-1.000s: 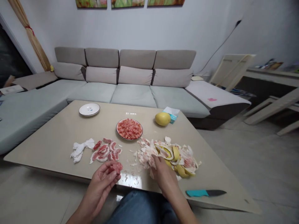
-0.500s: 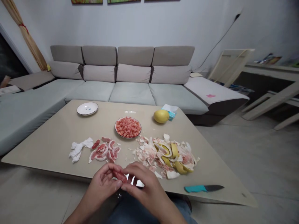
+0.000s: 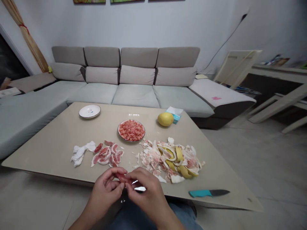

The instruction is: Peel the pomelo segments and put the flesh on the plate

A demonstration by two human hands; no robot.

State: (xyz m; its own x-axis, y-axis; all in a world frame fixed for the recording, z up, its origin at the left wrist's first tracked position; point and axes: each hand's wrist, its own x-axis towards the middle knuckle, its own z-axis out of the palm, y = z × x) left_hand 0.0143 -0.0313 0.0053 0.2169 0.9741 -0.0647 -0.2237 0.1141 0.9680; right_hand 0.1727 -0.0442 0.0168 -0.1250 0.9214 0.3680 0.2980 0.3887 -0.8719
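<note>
Red, moist-looking fruit segment (image 3: 122, 178) pinched between two hands at the near edge of the pale, glossy table (image 3: 55, 147).

The left hand (image 3: 107, 187) grips one end between thumb and curled fingers; the right hand (image 3: 146, 189) has thumb and fingertips closed at the other end, though whether they hold pulp or skin is too small to tell. This looks like membrane-stripping: best keep the left grip light so the flesh isn't crushed, and draw the skin away in short, low pulls along the segment. Working further over the table would keep bits off the blue-clad lap (image 3: 139, 214), with the heap of pale scraps and yellow rind (image 3: 153, 158) handy just beside the right hand.
</note>
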